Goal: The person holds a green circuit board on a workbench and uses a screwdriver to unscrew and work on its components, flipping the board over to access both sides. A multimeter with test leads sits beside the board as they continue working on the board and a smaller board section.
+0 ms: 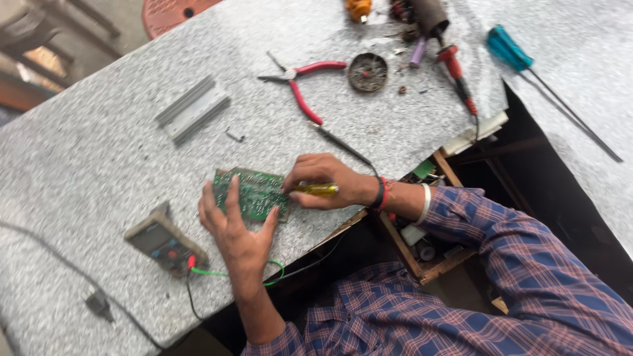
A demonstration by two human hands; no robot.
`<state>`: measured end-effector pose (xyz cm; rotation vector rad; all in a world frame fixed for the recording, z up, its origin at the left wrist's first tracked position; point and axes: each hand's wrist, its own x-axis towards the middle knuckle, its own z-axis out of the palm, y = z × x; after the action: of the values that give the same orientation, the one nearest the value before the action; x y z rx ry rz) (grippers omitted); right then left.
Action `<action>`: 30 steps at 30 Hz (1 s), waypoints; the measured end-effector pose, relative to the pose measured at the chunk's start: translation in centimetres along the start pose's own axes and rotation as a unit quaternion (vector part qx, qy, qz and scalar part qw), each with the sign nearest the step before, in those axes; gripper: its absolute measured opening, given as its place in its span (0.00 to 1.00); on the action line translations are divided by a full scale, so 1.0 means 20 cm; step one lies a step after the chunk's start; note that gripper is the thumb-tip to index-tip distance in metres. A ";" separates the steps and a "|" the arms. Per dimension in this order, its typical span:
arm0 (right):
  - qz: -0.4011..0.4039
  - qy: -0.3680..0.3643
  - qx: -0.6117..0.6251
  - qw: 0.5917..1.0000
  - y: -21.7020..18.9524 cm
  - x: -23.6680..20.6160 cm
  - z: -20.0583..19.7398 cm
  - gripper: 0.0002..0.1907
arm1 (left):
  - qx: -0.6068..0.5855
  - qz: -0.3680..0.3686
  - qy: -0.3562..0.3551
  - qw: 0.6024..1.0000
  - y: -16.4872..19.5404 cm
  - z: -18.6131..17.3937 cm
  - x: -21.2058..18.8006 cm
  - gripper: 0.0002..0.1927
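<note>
A green circuit board point(254, 191) lies on the speckled grey table point(86, 158). My left hand point(234, 234) rests on the board's near edge, fingers spread, steadying it. My right hand point(320, 181) is closed around a yellow-handled screwdriver point(316, 189), with its tip at the board's right edge. A dark bracelet and red thread circle my right wrist.
A grey multimeter point(165, 242) with red and green leads lies left of my left hand. Farther back are red-handled pliers point(300, 82), an aluminium heat sink point(191, 109), a round tin point(367, 72), a red-handled tool point(458, 76) and a blue screwdriver point(511, 49). An open drawer point(428, 250) is under the table edge.
</note>
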<state>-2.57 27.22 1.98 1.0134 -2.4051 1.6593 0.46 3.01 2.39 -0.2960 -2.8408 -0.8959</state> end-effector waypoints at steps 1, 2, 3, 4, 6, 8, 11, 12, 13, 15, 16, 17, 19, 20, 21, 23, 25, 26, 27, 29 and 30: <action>-0.004 -0.002 -0.005 1.000 0.00 0.00 -0.01 0.08 | 0.001 -0.001 -0.006 1.000 0.01 0.00 0.00 0.52; -0.008 -0.004 -0.008 1.000 -0.01 0.00 -0.01 0.08 | 0.003 -0.003 -0.012 1.000 0.02 0.00 0.01 0.54; -0.013 -0.008 -0.010 1.000 -0.02 0.00 -0.02 0.08 | 0.007 -0.006 -0.018 1.000 0.03 0.00 0.01 0.57; -0.014 -0.013 -0.005 1.000 -0.03 0.00 -0.03 0.08 | 0.010 0.000 -0.020 1.000 0.04 0.00 0.02 0.59; -0.021 -0.028 0.011 0.999 -0.04 0.01 -0.03 0.09 | 0.020 0.007 -0.020 1.000 0.05 -0.01 0.02 0.63; -0.022 -0.031 0.010 0.999 -0.04 0.01 -0.04 0.10 | 0.033 -0.008 -0.042 0.999 0.05 0.00 0.03 0.66; -0.029 -0.033 0.013 0.999 -0.03 0.03 -0.03 0.11 | 0.027 -0.006 -0.042 0.999 0.04 0.00 0.02 0.67; -0.032 -0.033 0.014 0.999 -0.03 0.03 -0.02 0.11 | 0.021 0.000 -0.037 0.999 0.03 0.00 0.02 0.66; -0.029 -0.034 0.012 0.999 -0.03 0.03 -0.02 0.11 | 0.025 -0.001 -0.036 0.999 0.02 0.00 0.02 0.66; -0.018 -0.033 0.006 0.999 -0.02 0.02 0.00 0.10 | 0.030 0.001 -0.038 0.999 0.00 0.01 0.02 0.66; -0.011 -0.016 0.007 1.000 -0.02 0.02 0.00 0.09 | 0.033 0.008 -0.034 0.999 -0.01 0.01 0.01 0.66; -0.005 0.001 0.007 1.000 -0.01 0.01 0.01 0.09 | 0.036 0.016 -0.029 0.999 -0.02 0.02 0.01 0.66; 0.009 0.022 0.006 1.000 -0.01 0.01 0.03 0.08 | 0.037 0.020 -0.028 0.999 -0.03 0.02 0.01 0.66; 0.015 0.026 0.005 1.000 -0.01 0.02 0.03 0.07 | 0.034 0.017 -0.032 0.999 -0.03 0.02 0.01 0.66; 0.022 0.030 0.004 0.999 -0.01 0.02 0.04 0.07 | 0.031 0.014 -0.036 0.999 -0.04 0.02 0.01 0.66; -0.017 0.007 -0.004 1.000 -0.01 0.01 0.03 0.09 | 0.030 0.015 -0.033 0.999 -0.04 0.02 0.00 0.65; -0.022 0.006 -0.010 1.000 -0.01 0.02 0.03 0.09 | 0.032 0.020 -0.030 0.999 -0.04 0.02 0.00 0.64; -0.007 0.016 -0.013 1.000 -0.01 0.02 0.04 0.08 | 0.033 0.023 -0.030 0.999 -0.04 0.01 0.00 0.64; 0.009 0.026 -0.016 1.000 -0.01 0.02 0.04 0.07 | 0.034 0.027 -0.029 0.999 -0.04 0.01 0.01 0.64; -0.006 0.017 -0.028 0.999 -0.01 0.02 0.04 0.08 | 0.032 0.027 -0.026 0.999 -0.04 0.01 0.00 0.64; -0.013 0.014 -0.035 0.999 -0.01 0.01 0.04 0.09 | 0.031 0.028 -0.026 0.999 -0.04 0.01 0.00 0.64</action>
<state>-2.42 26.29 1.86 0.9997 -2.4033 1.5590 0.20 2.56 1.84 -0.3958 -2.8852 -0.7987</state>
